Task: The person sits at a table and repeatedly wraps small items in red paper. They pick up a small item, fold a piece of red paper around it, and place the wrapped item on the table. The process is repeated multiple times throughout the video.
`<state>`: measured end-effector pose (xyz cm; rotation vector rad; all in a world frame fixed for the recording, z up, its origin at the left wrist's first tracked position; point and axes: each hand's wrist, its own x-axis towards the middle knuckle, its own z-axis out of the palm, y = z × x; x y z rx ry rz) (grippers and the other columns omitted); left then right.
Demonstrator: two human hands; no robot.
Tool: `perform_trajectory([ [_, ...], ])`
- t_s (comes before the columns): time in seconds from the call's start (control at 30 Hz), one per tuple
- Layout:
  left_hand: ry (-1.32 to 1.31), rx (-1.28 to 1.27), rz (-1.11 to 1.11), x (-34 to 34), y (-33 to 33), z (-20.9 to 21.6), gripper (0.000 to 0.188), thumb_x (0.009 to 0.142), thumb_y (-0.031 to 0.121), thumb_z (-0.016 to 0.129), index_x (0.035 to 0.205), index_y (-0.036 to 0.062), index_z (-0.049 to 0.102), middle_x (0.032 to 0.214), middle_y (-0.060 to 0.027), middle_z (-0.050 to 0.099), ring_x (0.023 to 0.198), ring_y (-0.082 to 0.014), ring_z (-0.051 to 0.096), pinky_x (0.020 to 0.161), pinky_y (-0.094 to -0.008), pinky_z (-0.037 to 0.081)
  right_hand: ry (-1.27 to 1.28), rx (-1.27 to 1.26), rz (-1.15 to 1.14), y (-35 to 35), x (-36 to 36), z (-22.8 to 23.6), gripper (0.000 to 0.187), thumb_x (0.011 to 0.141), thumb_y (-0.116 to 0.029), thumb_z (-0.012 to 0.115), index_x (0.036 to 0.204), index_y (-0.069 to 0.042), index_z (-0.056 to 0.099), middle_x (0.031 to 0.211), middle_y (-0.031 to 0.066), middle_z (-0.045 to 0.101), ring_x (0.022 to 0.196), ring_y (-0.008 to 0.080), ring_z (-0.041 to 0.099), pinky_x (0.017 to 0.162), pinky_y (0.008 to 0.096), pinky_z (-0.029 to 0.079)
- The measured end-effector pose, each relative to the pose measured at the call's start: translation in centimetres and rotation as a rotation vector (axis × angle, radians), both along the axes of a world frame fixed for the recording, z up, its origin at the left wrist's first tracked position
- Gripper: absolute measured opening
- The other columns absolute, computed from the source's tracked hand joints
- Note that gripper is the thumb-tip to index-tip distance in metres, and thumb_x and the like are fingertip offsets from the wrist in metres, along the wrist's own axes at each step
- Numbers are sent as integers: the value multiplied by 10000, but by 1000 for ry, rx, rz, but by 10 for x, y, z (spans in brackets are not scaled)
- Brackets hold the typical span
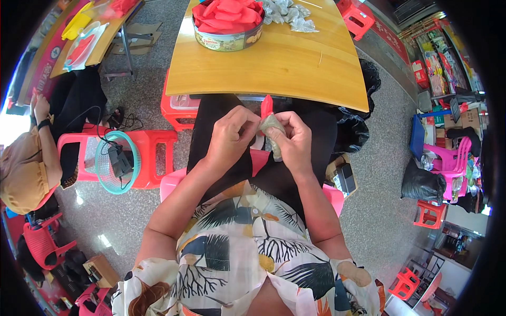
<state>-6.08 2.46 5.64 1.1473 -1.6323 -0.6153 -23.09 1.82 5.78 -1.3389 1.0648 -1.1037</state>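
Out on the desk [269, 71], a tin [224, 42] brims with red pieces [226, 16], done or waiting unclear, while the right hand [296, 139] clamps a seemingly half-finished bundle [269, 124], left hand [230, 130] pinched close.

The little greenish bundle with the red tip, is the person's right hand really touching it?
Touching. The head view shows the right hand with its thumb laid across the front of the greenish bundle.
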Motion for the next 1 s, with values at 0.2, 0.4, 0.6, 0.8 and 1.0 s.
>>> perform_trajectory([
  [0.2, 96, 108, 25, -1, 10, -7, 91, 858, -45, 644, 890, 9, 578, 780, -67, 587, 690, -136, 609, 605, -266, 488, -83, 116, 4, 3, 5, -1, 160, 825, -30, 661, 975, -5, 610, 846, 34, 649, 746, 63, 582, 675, 237, 494],
  [0.4, 189, 163, 49, -8, 14, -19, 67, 922, -40, 571, 948, 8, 533, 805, -48, 568, 683, -97, 595, 610, -239, 481, 233, -162, 58, 0, 6, 4, 171, 841, -43, 654, 993, -6, 585, 859, 33, 632, 789, 82, 598, 695, 258, 503],
  [0.6, 128, 118, 31, -10, 11, -15, 69, 918, -36, 584, 923, 5, 530, 798, -62, 566, 676, -103, 599, 607, -245, 487, 62, 6, 150, -8, -5, 4, 179, 837, -35, 657, 997, -11, 579, 863, 34, 626, 805, 82, 601, 704, 259, 505],
  [0.8, 177, 155, -2, -14, 7, -18, 101, 864, -39, 632, 914, 5, 555, 749, -90, 608, 662, -145, 630, 593, -285, 508, 84, -79, -20, -4, 2, -5, 185, 832, -15, 657, 991, -9, 562, 911, 66, 640, 794, 105, 613, 699, 280, 513],
  [1.0, 401, 316, -18, -20, 10, -10, 58, 944, 7, 587, 922, -1, 534, 785, -47, 639, 736, -67, 634, 642, -226, 521, 345, -480, -193, 0, 16, -2, 236, 787, 43, 644, 997, -28, 564, 890, 127, 593, 758, 280, 621, 651, 335, 505],
])
